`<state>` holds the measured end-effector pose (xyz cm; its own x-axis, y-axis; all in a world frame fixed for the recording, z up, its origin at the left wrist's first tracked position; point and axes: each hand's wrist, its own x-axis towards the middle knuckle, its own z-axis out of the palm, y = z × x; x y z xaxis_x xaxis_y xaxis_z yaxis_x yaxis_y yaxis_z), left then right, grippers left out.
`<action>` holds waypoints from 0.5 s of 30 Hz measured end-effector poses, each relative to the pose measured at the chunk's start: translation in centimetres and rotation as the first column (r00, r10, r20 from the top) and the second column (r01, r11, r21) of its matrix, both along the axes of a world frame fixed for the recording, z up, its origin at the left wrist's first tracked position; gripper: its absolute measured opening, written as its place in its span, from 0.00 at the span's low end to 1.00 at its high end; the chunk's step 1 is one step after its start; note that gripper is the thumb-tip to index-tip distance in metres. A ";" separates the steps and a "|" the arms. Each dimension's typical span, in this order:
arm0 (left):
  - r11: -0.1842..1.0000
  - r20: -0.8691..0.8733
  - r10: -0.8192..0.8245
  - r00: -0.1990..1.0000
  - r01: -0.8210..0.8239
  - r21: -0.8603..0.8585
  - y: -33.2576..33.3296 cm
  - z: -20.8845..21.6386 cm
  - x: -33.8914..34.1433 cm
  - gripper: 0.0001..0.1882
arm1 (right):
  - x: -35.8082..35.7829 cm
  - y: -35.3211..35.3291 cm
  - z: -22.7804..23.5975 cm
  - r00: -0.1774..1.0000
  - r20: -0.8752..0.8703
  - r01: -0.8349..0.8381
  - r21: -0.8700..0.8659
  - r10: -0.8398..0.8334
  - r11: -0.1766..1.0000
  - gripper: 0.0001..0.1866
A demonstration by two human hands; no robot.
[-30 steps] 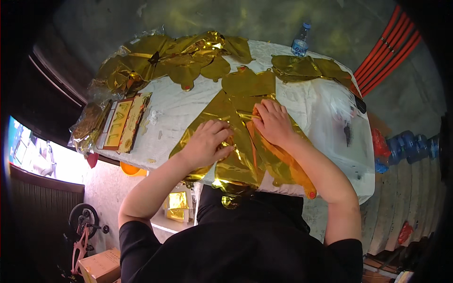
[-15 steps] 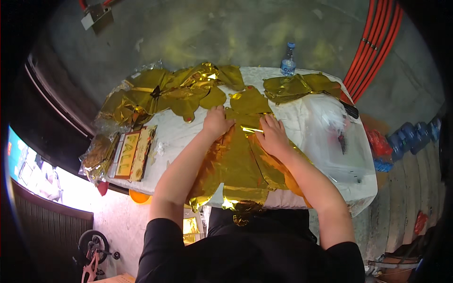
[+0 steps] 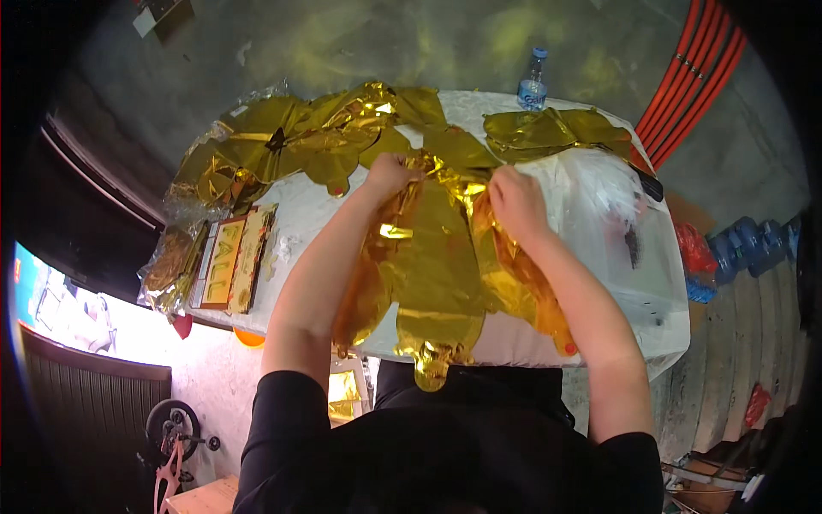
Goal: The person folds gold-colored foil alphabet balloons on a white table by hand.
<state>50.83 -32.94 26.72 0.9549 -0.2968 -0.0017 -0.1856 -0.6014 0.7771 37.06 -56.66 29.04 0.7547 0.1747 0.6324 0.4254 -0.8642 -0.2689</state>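
Note:
A flat, deflated gold foil balloon (image 3: 441,274) lies across the near middle of the table, its lower lobes hanging over the front edge. My left hand (image 3: 392,176) is closed on its upper left edge, fingers curled into the foil. My right hand (image 3: 519,201) grips the upper right edge, its fingertips partly hidden. Between the hands the foil is bunched and creased. Just beyond it, more flat gold foil balloons (image 3: 321,141) spread over the back left of the table.
Folded gold foil (image 3: 556,130) lies at the back right near a water bottle (image 3: 533,92). Clear plastic bags (image 3: 591,218) cover the table's right side. On the left are a printed card pack (image 3: 224,264) and a crinkled clear wrapper (image 3: 163,278). A balance bike (image 3: 171,428) stands on the floor.
Both hands have gone from lying on the foil to gripping its upper edges. The foil between them has lifted and crumpled. My view has shifted slightly.

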 end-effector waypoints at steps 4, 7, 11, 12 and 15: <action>0.990 0.000 0.122 0.992 -0.122 -0.068 0.8 0.7 0.3 0.15 | 0.2 0.4 1.9 0.996 0.082 0.035 0.024 -0.037 0.999 0.04; 0.975 -0.067 0.218 0.974 -0.214 0.058 2.0 1.1 0.1 0.17 | 0.0 2.3 1.7 0.995 0.093 -0.026 -0.036 0.029 0.999 0.04; 0.905 0.308 0.219 0.926 -0.311 0.290 1.0 3.7 -3.9 0.22 | -0.8 3.1 0.0 0.996 0.066 -0.044 -0.150 0.054 0.988 0.04; 0.901 0.490 0.160 0.857 -0.329 0.282 1.2 3.7 -4.9 0.23 | -0.9 3.2 -0.3 0.996 0.066 -0.051 -0.175 0.063 0.983 0.04; 0.919 0.484 -0.194 0.853 -0.013 0.393 4.9 3.1 -7.0 0.25 | -1.5 3.3 -0.7 0.999 -0.003 -0.035 -0.189 0.035 0.981 0.04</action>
